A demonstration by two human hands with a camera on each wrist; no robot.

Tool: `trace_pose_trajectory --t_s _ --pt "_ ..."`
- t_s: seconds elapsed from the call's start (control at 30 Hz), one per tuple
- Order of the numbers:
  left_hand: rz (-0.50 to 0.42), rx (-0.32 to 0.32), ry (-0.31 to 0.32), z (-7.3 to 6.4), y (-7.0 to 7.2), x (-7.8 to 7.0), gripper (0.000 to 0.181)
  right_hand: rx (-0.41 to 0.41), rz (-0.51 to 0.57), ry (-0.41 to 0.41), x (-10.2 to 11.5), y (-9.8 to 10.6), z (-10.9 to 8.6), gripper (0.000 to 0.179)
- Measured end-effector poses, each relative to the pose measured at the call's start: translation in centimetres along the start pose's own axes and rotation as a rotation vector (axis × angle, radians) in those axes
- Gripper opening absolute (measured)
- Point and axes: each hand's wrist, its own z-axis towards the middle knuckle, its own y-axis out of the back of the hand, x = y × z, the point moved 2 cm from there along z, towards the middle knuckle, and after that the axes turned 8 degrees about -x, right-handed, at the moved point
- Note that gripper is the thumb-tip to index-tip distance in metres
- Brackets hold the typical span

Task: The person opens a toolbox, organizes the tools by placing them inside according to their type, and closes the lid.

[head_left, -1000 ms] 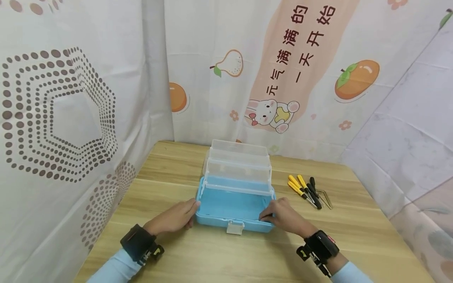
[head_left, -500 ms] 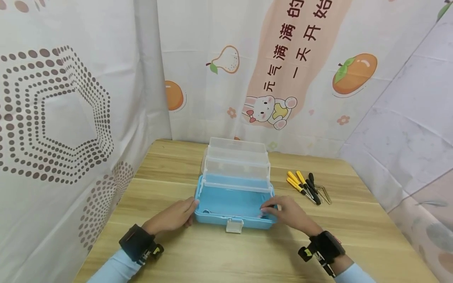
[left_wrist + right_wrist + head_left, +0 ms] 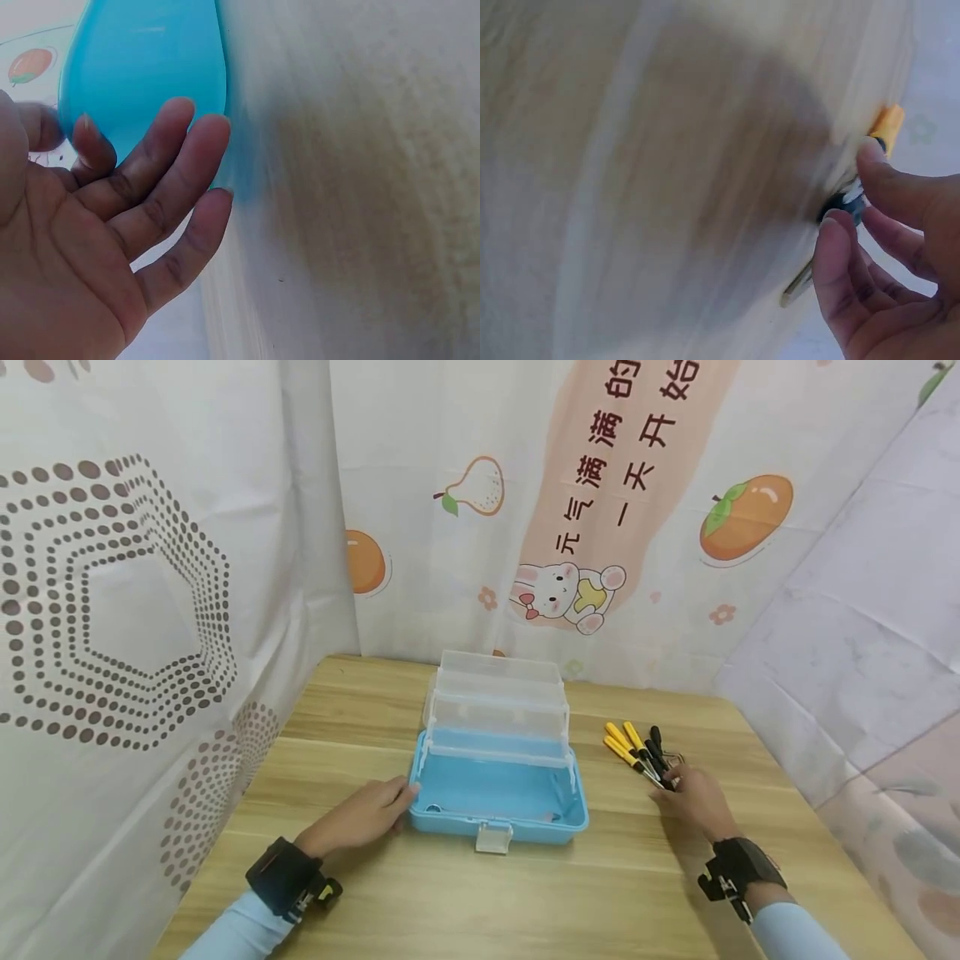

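Observation:
A light blue toolbox [image 3: 480,785] with clear fold-out trays [image 3: 498,706] stands unfolded on the table. My left hand [image 3: 363,814] holds its left side, thumb at the rim and fingers against the outer wall [image 3: 146,67]. Along the inside of the front wall lies a slim item with a metal ring [image 3: 432,808] at its left end, partly hidden. My right hand [image 3: 697,797] is over the near end of a group of tools, its thumb and fingers apart around a black handle [image 3: 841,206]. Yellow-handled screwdrivers [image 3: 621,742], black-handled ones [image 3: 655,739] and bent hex keys [image 3: 675,757] make up the group.
The toolbox's clear latch [image 3: 493,837] hangs down at the front. Wood-grain tabletop [image 3: 480,910] extends around the box and tools. Printed curtains [image 3: 420,568] enclose the table at the back and sides.
My right hand has left the toolbox's front right corner and moved right to the tools. The ring-ended item now lies in the box. My left hand stays at the left side.

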Motion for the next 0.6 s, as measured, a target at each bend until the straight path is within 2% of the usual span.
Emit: trace_pose_trajectory --t_s 0.1,0.3,0.6 --pt "0.001 0.017 -0.009 -0.1 -0.1 -0.1 0.041 -0.015 -0.002 0.005 -0.5 -0.4 -0.5 0.037" --pt "-0.008 0.017 -0.021 -0.2 -0.2 0.0 0.044 -0.04 -0.046 0.027 0.3 -0.8 -0.2 0.021" --pt "-0.011 0.031 -0.009 -0.2 -0.3 0.1 0.048 -0.041 -0.042 -0.019 0.2 -1.1 -0.1 0.013"
